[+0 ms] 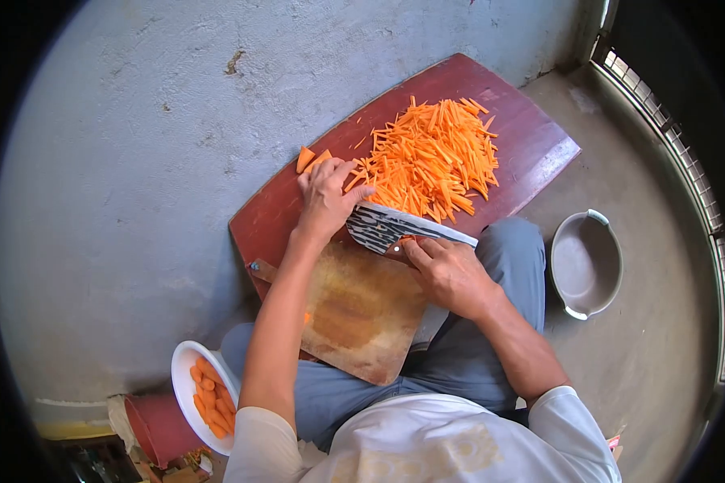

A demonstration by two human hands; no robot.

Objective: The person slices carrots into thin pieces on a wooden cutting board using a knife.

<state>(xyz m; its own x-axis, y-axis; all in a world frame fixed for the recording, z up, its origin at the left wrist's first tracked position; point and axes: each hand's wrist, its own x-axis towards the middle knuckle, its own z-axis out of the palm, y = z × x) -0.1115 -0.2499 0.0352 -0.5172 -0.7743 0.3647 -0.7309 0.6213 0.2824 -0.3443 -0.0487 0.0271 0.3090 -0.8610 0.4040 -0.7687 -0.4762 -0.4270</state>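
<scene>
A large heap of carrot strips [435,157] lies on the dark red board [524,137]. My right hand [455,274] is closed around a cleaver [391,225]. The cleaver's broad blade has a black-and-grey pattern and lies along the near side of the heap; its handle is mostly hidden in my grip. My left hand [326,197] rests at the heap's left end, thumb apart from the fingers and close to the blade's tip. Carrot chunks [306,159] sit just beyond its fingers. Nearer my body is a worn wooden cutting board [362,314], partly over my lap.
Whole carrots fill a white bowl [182,378] at lower left, beside a red bucket [165,427]. A grey basin [588,266] stands on the floor at right. A pale blue wall [137,161] borders the red board's far left side. A small carrot scrap lies by my left forearm.
</scene>
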